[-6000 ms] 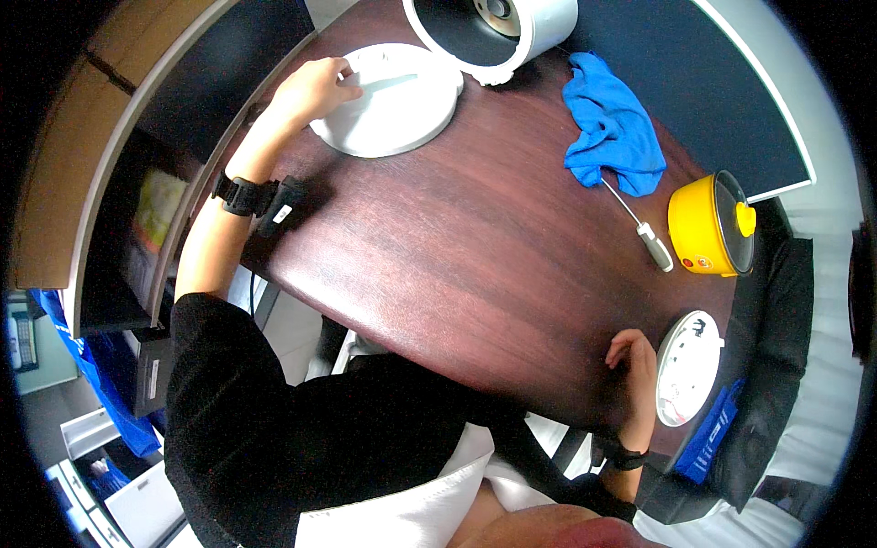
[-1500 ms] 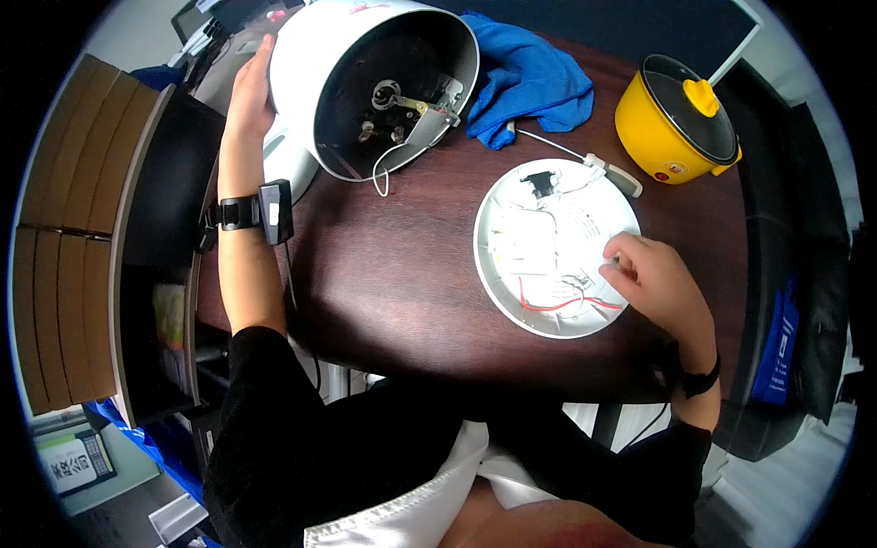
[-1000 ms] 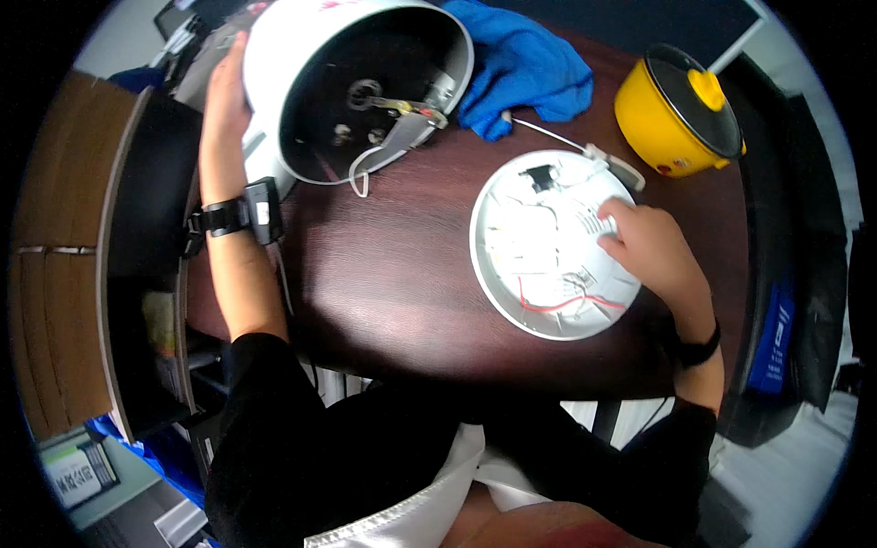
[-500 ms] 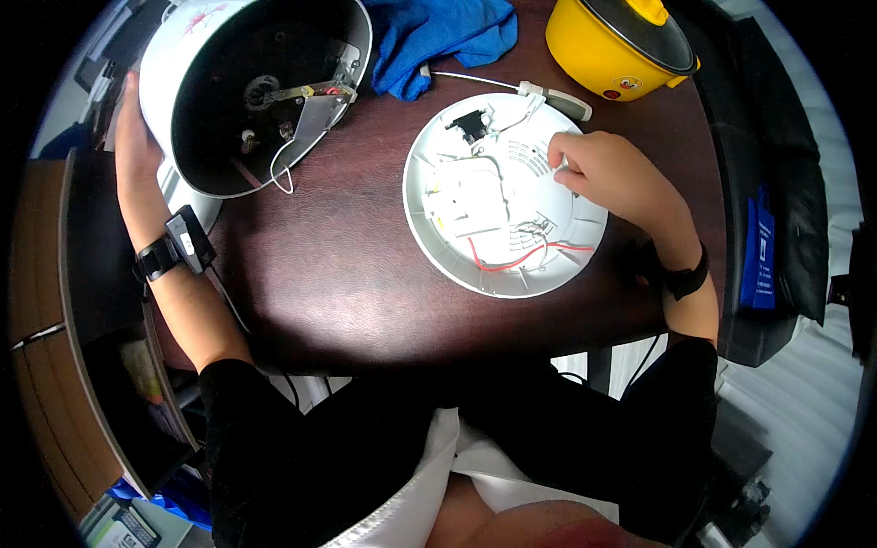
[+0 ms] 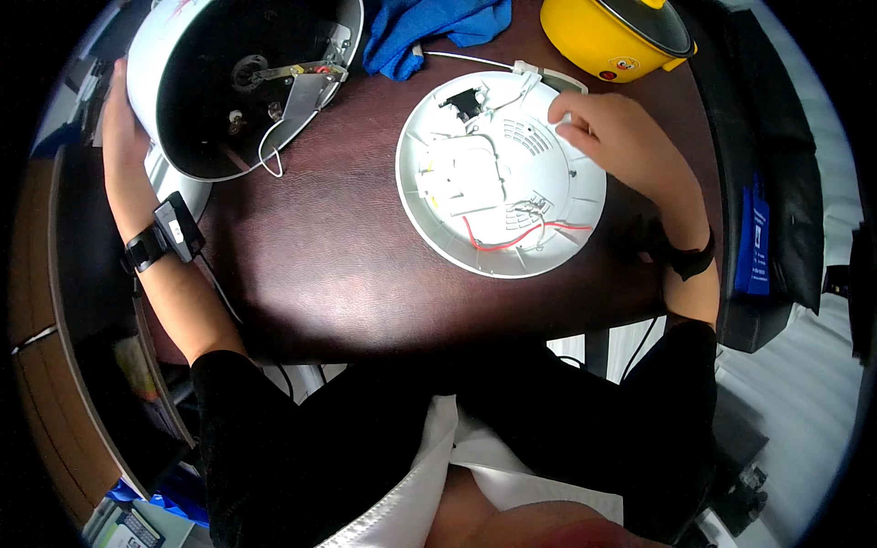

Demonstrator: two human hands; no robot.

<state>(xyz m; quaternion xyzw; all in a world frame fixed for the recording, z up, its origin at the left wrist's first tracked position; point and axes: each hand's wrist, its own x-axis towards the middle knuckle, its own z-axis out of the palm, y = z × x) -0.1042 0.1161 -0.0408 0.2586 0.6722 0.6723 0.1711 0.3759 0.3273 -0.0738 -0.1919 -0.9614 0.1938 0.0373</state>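
Note:
My left hand [image 5: 125, 137] rests along the outer left side of a white cooker housing [image 5: 143, 87], gripping it; its fingertips are partly hidden. The housing lies tilted, its dark hollow inside showing metal brackets and a loose white wire [image 5: 273, 163]. To its right is a round white plastic base [image 5: 553, 196], inner side up, with vent slots, a black part, white wiring and a red wire [image 5: 498, 247]. My right hand [image 5: 607, 132] is bent over the base's far right rim, thumb and fingers drawn together; whatever they hold is too small to make out.
A blue cloth [image 5: 448, 26] lies at the far side, with a white rod running from it toward a pale handle [image 5: 565, 82] behind the base. A yellow pot [image 5: 607, 46] stands at the far right. A black chair [image 5: 763, 137] borders the brown table [image 5: 320, 274].
My right hand has moved from over the base's inside toward its far right rim. The whole view has shifted slightly; my left hand stays on the housing.

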